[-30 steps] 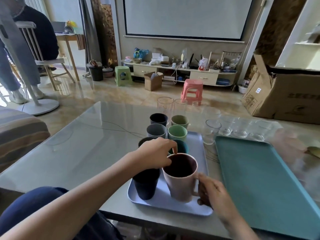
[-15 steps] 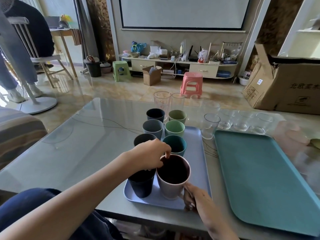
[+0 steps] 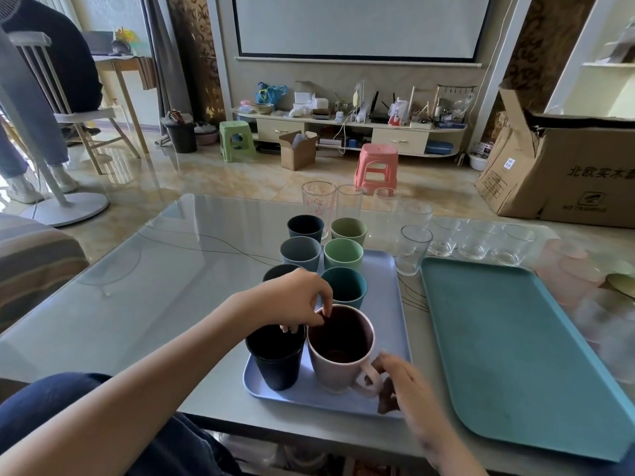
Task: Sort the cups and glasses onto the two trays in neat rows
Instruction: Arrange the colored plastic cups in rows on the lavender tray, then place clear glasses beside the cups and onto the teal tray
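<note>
The pink mug (image 3: 338,352) stands at the near end of the lavender tray (image 3: 391,304), beside a dark blue cup (image 3: 276,355). The left hand (image 3: 295,298) pinches the mug's rim. The right hand (image 3: 400,381) curls round its handle. The teal tray (image 3: 508,355) lies just right.

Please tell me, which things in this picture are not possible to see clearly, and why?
1. Third dark cup, head view: the left hand covers most of it.
2. Pink mug handle: the right hand hides part; the grip is unclear.
3. Objects right of the teal tray: blurred near the frame edge.
4. Print on the tall glass: too small.
</note>
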`<state>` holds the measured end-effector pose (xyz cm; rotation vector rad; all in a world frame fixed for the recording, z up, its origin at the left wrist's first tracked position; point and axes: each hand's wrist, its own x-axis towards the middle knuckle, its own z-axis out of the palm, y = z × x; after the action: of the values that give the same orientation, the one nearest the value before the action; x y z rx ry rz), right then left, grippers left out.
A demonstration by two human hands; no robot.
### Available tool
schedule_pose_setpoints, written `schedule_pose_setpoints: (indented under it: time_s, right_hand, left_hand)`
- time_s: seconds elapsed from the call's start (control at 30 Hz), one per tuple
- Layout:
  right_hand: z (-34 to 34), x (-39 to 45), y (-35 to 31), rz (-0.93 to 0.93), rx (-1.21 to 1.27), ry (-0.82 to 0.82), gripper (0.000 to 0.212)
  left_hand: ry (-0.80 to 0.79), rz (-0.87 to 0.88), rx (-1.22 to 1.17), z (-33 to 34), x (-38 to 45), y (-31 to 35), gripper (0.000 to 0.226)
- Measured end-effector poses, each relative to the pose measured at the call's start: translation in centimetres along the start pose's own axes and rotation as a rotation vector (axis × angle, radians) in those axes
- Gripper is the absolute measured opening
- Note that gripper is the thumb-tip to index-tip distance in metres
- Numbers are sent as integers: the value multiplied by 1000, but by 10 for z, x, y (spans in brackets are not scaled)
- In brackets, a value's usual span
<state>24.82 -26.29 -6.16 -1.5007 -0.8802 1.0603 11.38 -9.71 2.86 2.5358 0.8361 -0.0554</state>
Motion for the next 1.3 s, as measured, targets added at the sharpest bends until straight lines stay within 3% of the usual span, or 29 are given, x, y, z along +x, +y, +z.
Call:
schedule_pose_setpoints:
  time_s: [0.2,0.47,0.63,0.77,0.97,1.17,1.3]
  right_hand:
    - [-28,21,-10,-103,-144,147,41]
    - [-66,106,-54,-159,-401,150,26]
    - [-69,182,-115,-330,-657,112,7]
    - [-76,247,-154,-451,-979,166,22]
    - [-86,319,-154,-238,-1491,149,25]
    - [-91,338,-129,-339,-1384,202,6]
    - [-95,335,-127,-417,-1389,215,6]
  left_hand:
    - [111,-31,-157,-18,4,-8,8]
    - [275,-109,-194,-49,28,-37,7]
    - [485,-158,-157,-75,73,-69,11]
    - [588,-121,-54,-95,116,-84,20]
    - [519,-139,128,-108,197,-105,25]
    - [408,-167,224,-90,242,-114,33]
    - [397,-196,239,-83,252,-119,12]
